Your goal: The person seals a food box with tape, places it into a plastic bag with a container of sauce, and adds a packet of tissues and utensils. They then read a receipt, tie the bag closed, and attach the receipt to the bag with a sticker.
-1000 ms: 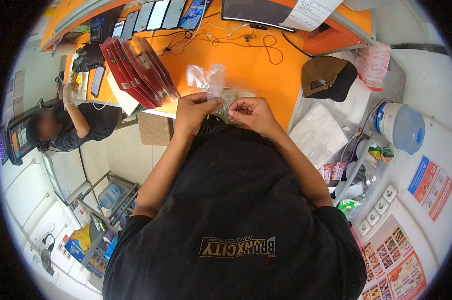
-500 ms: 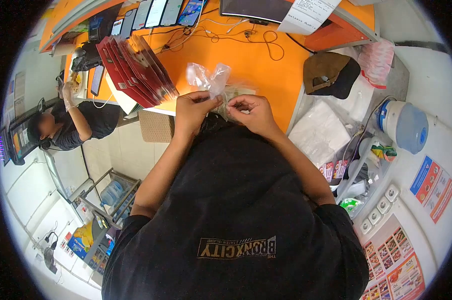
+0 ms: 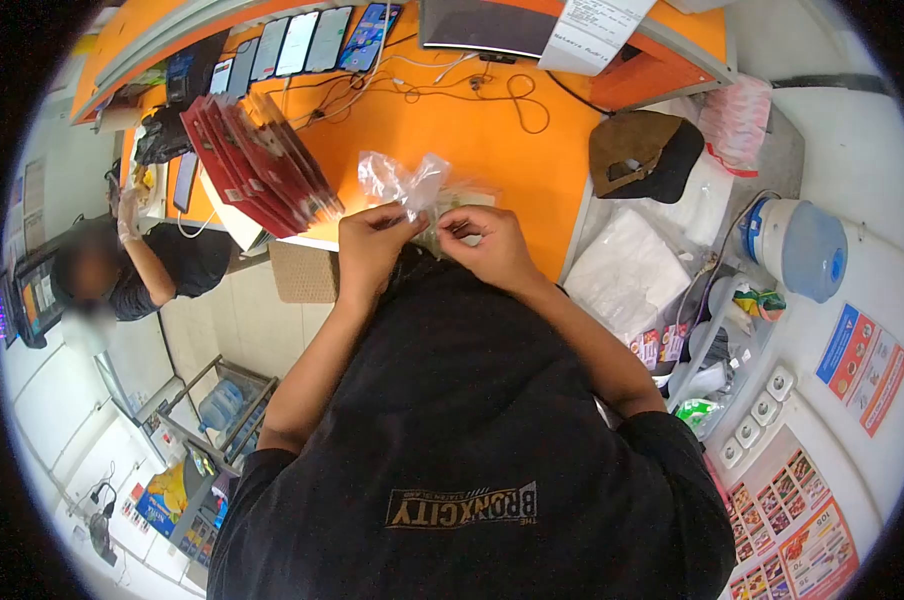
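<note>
A clear plastic bag [image 3: 404, 180] stands up from the fingers of my left hand [image 3: 374, 240], which pinches its lower part near the desk's front edge. Beside it, my right hand [image 3: 487, 240] has thumb and fingertips pressed together; whatever is between them is too small to make out. Partly under and behind my hands lies more clear plastic [image 3: 462, 197] with something pale in it. To the left, a row of dark red folders [image 3: 257, 165] leans on the orange desk [image 3: 422, 125].
Several phones [image 3: 297, 43] and loose cables [image 3: 412, 92] lie along the desk's back. A brown and black cap [image 3: 644, 155] and white plastic bags [image 3: 627, 270] are at the right. Another person [image 3: 172, 265] is at the far left, near a phone.
The whole view has shifted slightly. My hands remain close together at the bag, with the right fingers a little differently bent. The other person's head appears lower.
</note>
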`<state>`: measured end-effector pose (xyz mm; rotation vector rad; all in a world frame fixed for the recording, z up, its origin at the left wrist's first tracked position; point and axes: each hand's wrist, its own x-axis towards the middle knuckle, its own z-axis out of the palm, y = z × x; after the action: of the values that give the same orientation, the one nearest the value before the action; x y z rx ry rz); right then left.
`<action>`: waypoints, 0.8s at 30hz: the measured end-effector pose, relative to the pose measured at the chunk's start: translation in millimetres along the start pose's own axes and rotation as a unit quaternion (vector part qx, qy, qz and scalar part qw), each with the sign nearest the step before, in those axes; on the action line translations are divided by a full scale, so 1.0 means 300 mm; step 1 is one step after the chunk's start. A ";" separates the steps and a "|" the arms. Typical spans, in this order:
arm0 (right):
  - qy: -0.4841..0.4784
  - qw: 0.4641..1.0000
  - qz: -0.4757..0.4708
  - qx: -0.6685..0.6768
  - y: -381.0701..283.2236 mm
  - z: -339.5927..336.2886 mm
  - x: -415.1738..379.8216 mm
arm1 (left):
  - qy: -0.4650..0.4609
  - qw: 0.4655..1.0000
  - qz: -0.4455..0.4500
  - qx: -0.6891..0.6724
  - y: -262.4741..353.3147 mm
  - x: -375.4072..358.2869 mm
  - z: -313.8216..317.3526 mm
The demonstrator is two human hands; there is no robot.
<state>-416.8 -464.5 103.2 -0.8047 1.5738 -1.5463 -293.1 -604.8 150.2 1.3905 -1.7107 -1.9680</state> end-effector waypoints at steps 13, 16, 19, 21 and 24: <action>-0.001 0.999 -0.019 -0.027 -0.005 -0.008 0.004 | 0.013 0.999 -0.018 -0.029 0.015 -0.010 0.018; -0.001 1.000 -0.017 -0.022 -0.001 -0.010 0.002 | 0.015 0.999 -0.025 -0.025 -0.002 0.002 0.012; 0.001 1.000 -0.020 -0.011 0.007 -0.015 0.004 | 0.015 0.998 -0.026 -0.046 -0.006 0.012 0.016; -0.001 1.000 -0.019 -0.011 0.011 -0.015 0.001 | 0.034 0.997 -0.032 -0.064 0.014 0.001 0.032; 0.006 1.000 -0.022 -0.009 0.005 -0.014 0.002 | 0.024 0.998 -0.032 -0.054 -0.005 0.006 0.014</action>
<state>-420.5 -462.9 101.5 -0.8465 1.5897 -1.5737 -296.5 -602.8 147.5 1.4588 -1.5346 -2.0113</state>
